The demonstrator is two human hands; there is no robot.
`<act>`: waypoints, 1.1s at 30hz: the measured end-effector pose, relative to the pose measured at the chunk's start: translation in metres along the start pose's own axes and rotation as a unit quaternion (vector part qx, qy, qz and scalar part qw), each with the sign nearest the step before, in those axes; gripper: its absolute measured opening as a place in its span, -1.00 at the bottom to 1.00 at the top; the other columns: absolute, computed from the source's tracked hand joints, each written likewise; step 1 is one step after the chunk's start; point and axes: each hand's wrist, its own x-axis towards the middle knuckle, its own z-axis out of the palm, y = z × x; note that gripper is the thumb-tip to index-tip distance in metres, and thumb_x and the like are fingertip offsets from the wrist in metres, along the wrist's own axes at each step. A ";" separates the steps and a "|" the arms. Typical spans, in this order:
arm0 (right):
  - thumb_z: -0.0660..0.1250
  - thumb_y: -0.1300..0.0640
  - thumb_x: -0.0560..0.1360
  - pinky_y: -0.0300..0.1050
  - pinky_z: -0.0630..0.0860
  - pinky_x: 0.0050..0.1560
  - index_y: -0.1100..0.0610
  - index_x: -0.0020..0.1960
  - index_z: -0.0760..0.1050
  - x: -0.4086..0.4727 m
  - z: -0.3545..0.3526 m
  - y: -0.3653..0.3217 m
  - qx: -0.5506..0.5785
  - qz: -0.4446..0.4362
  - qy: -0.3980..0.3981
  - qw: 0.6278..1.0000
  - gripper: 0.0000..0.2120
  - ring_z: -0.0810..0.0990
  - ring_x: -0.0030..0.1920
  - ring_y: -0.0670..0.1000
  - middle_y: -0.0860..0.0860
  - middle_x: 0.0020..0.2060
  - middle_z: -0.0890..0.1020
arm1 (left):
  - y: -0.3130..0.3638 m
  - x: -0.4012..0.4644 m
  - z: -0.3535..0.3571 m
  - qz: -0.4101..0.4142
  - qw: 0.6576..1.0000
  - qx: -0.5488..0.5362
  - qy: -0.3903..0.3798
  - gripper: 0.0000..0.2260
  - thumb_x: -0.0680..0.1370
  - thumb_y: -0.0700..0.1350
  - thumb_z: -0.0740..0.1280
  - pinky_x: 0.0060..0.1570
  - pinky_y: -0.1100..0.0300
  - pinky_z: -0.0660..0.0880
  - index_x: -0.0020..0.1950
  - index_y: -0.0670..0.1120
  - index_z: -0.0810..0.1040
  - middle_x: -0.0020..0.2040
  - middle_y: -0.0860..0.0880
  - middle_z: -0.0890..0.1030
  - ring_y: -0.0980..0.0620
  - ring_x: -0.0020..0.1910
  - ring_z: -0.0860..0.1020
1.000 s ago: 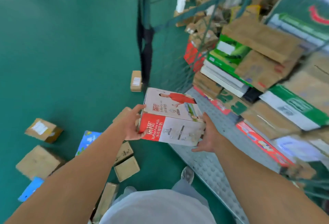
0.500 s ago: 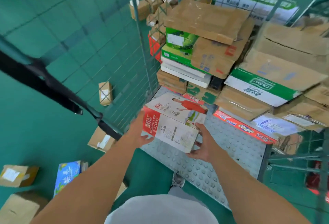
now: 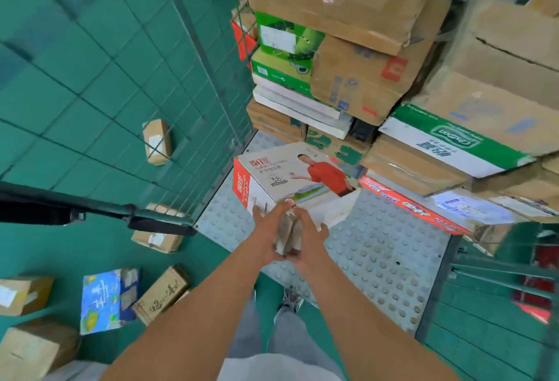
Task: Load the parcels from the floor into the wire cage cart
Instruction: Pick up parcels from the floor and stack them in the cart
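A red-and-white milk carton box, printed with a person in a red shirt, lies on the studded metal floor of the wire cage cart, against the stacked parcels. My left hand and my right hand meet at the box's near end, fingers stretched forward and touching it. A blurred grey-brown patch shows between my palms; I cannot tell what it is. Loose parcels lie on the green floor: a blue printed box and a brown box with characters.
The cart's green wire mesh side stands open to the left, a black strap hanging off its frame. More cardboard parcels lie at lower left, one small box behind the mesh. My shoe stands at the plate's edge.
The milk box went from carried in the air to lying on the cart floor against the stack. My hands slid from its two sides to its near end.
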 end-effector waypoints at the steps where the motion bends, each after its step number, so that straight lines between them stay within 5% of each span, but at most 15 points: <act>1: 0.60 -0.24 0.10 0.33 0.59 0.17 -0.27 0.44 0.14 0.007 0.000 -0.003 -0.005 0.016 0.008 1.000 0.03 0.66 0.09 0.21 0.05 0.18 0.55 | 0.007 0.010 -0.006 0.015 1.000 0.013 0.005 -0.15 0.44 0.16 0.55 0.16 -0.37 0.52 0.56 0.31 0.08 0.35 -0.01 0.43 -0.23 0.27 0.51; 5: 0.54 -0.25 0.40 0.28 0.65 0.05 -0.17 0.58 0.06 0.068 -0.014 -0.034 -0.046 0.030 0.062 0.997 -0.07 0.60 0.17 0.31 0.04 0.21 0.45 | 0.039 0.074 -0.044 -0.028 0.998 0.059 -0.007 -0.05 0.29 0.27 0.60 0.12 -0.31 0.55 0.55 0.40 0.13 0.58 0.02 0.20 -0.29 0.39 0.39; 8: 0.50 -0.22 0.46 0.19 0.66 0.06 -0.28 0.61 -0.07 0.124 -0.021 -0.059 -0.081 -0.004 0.092 0.992 -0.05 0.59 0.20 0.30 0.08 0.39 0.36 | 0.064 0.134 -0.077 -0.050 0.994 0.094 -0.014 -0.18 0.19 0.26 0.60 -0.06 -0.13 0.60 0.42 0.23 0.42 0.48 -0.13 0.39 -0.26 0.30 0.49; 11: 0.40 -0.22 0.55 0.05 0.68 0.02 -0.17 0.61 0.10 0.181 -0.014 -0.069 -0.163 0.018 0.114 0.980 -0.25 0.66 0.09 0.23 0.08 0.51 0.33 | 0.088 0.190 -0.105 -0.053 0.987 0.147 -0.026 -0.35 0.22 0.24 0.58 0.02 -0.12 0.57 0.28 0.19 0.53 0.33 -0.16 0.50 -0.23 0.24 0.53; 14: 0.41 -0.07 0.58 -0.05 0.70 -0.06 0.06 0.35 0.50 0.242 0.006 -0.055 -0.225 0.081 0.094 0.966 -0.59 0.71 0.01 0.13 0.06 0.31 0.51 | 0.107 0.245 -0.119 -0.062 0.983 0.174 -0.014 -0.46 0.27 0.23 0.58 0.22 -0.22 0.51 0.21 0.20 0.56 0.31 -0.11 0.50 -0.25 0.29 0.49; 20: 0.38 0.10 0.61 -0.02 0.62 -0.10 0.13 0.20 0.49 0.344 0.057 0.000 -0.282 0.035 0.085 0.955 -0.79 0.64 -0.15 0.15 0.10 -0.14 0.58 | 0.132 0.355 -0.137 -0.052 0.982 0.172 0.052 -0.67 0.47 0.16 0.46 0.33 -0.20 0.45 0.18 0.12 0.56 0.28 -0.08 0.55 -0.19 0.23 0.51; 24: 0.37 0.17 0.60 -0.04 0.59 -0.09 0.12 0.06 0.50 0.387 0.084 0.021 -0.246 0.000 0.085 0.966 -0.92 0.58 -0.19 0.12 0.08 -0.18 0.56 | 0.154 0.408 -0.141 0.017 0.990 0.140 0.028 -0.92 0.58 -0.09 0.35 -0.07 0.16 0.59 0.06 0.02 0.57 0.10 -0.13 0.62 -0.11 0.06 0.59; 27: 0.38 0.11 0.55 -0.03 0.61 -0.16 0.08 0.18 0.44 0.417 0.103 0.041 -0.295 -0.035 0.055 0.953 -0.76 0.52 -0.25 -0.03 -0.03 -0.16 0.52 | 0.161 0.452 -0.154 0.089 0.985 0.143 0.046 -0.61 0.62 -0.18 0.33 0.12 0.21 0.51 0.42 0.10 0.50 0.39 0.06 0.46 0.00 0.38 0.42; 29: 0.31 0.16 0.60 0.09 0.63 0.05 -0.05 0.28 0.37 0.434 0.119 0.055 -0.346 -0.031 0.038 0.937 -0.71 0.53 -0.13 -0.09 -0.10 0.01 0.54 | 0.163 0.469 -0.158 0.126 0.979 0.116 0.114 -0.54 0.68 -0.17 0.30 0.24 0.24 0.44 0.55 0.12 0.34 0.34 0.14 0.37 0.08 0.32 0.38; 31: 0.30 0.19 0.61 0.08 0.60 0.18 -0.07 0.41 0.34 0.450 0.135 0.067 -0.375 -0.005 0.013 0.927 -0.58 0.54 0.01 -0.06 -0.06 0.20 0.52 | 0.160 0.487 -0.162 0.100 0.982 0.041 0.157 -0.48 0.66 -0.06 0.34 0.38 -0.02 0.44 0.56 0.26 0.27 0.36 0.14 0.34 0.03 0.21 0.44; 33: 0.35 0.18 0.59 0.03 0.58 0.19 -0.06 0.46 0.28 0.466 0.149 0.073 -0.367 0.023 0.005 0.930 -0.50 0.54 0.02 -0.05 0.00 0.25 0.52 | 0.154 0.498 -0.168 0.070 0.984 0.041 0.160 -0.44 0.63 0.00 0.38 0.30 -0.07 0.50 0.54 0.35 0.24 0.47 0.11 0.31 -0.01 0.23 0.45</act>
